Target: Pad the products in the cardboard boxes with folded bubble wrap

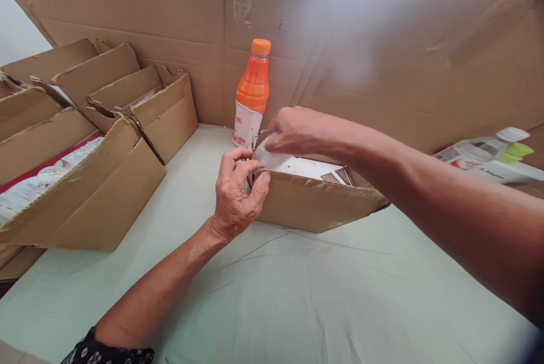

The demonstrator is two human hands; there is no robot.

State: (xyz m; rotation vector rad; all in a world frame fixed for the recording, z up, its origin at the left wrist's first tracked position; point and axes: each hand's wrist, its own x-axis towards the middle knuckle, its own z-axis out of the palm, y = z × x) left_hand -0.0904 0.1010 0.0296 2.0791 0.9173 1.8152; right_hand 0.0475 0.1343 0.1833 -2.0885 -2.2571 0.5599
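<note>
A small cut-down cardboard box (314, 202) sits on the pale green table cover (297, 296), with white flat packets (312, 168) lying inside. My left hand (236, 191) grips the box's near left corner, thumb on the outside wall. My right hand (295, 131) reaches over the box's left end and pinches a white crinkled packet (266, 157) at the rim. Just behind the box stands an orange drink bottle (252, 94) with an orange cap and white label.
Several open cardboard trays (97, 194) stand at the left, the nearest holding clear-wrapped packets on a red lining. A tall cardboard wall (340, 41) closes the back. At the right edge lie white packaging and a bottle with a white cap (493, 154).
</note>
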